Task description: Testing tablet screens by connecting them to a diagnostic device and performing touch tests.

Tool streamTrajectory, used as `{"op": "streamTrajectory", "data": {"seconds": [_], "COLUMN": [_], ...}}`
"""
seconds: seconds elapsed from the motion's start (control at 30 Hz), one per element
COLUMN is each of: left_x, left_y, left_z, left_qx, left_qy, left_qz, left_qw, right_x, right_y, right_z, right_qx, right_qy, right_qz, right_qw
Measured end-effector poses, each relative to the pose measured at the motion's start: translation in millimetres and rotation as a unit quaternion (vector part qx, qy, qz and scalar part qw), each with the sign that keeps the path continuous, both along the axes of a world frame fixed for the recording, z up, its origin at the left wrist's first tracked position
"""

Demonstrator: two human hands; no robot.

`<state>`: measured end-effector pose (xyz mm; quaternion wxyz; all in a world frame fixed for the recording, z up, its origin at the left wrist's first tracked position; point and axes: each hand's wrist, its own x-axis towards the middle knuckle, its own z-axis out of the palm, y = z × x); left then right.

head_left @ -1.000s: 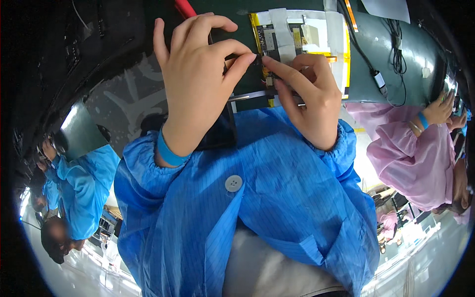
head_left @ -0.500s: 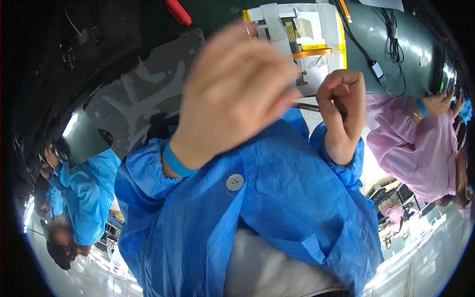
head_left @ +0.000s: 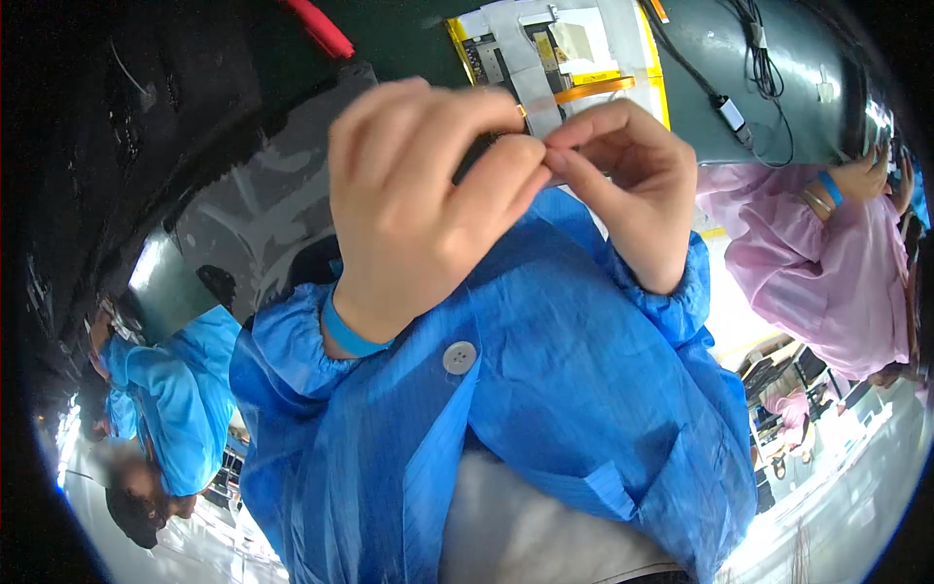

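My left hand [head_left: 418, 204] and my right hand [head_left: 623, 185] are raised close to the camera with their fingertips meeting. Thumbs and forefingers of both pinch the lower end of a thin translucent strip [head_left: 535, 107]; it is small and partly hidden by the fingers. Behind the hands, on the dark green table [head_left: 409, 39], lies an opened flat device [head_left: 564, 49] with a yellow frame, white strips and an orange ribbon. Blue gown sleeves cover both forearms, and a blue band circles my left wrist.
A red-handled tool [head_left: 321, 29] lies at the top left. A black cable with an inline box [head_left: 730, 107] runs across the table on the right. A person in a pink gown [head_left: 827, 263] works at right; another in blue [head_left: 165, 389] at left.
My hands have lifted off the device toward the camera. The left hand, blurred in motion half a second ago, now meets the right fingertips around the strip.
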<state>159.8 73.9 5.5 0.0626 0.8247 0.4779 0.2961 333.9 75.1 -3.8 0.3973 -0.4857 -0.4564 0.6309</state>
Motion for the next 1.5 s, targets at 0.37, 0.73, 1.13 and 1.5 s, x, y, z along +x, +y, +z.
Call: {"op": "streamTrajectory", "data": {"seconds": [0.37,0.73,1.13,1.5], "left_x": [-6.7,-15.4,-9.7,-8.7], "left_y": [5.2,3.0,5.5,6.1], "left_z": [-13.1,-14.7,-18.7,-18.2], "left_qx": [-0.018,-0.042,-0.043,-0.043], "left_qy": [0.064,0.058,0.075,0.072], "left_qz": [0.102,0.09,0.087,0.091], "left_qw": [0.993,0.993,0.992,0.992], "right_x": [2.7,-2.8,1.6,-0.8], "right_y": [7.9,-1.9,-0.5,3.8], "right_z": [-12.7,-15.9,-21.6,-14.8], "right_qx": [0.247,0.276,0.368,0.423], "right_qy": [-0.317,-0.34,-0.411,-0.459], "right_qz": [-0.018,0.058,0.103,0.133], "right_qw": [0.916,0.897,0.828,0.77]}}
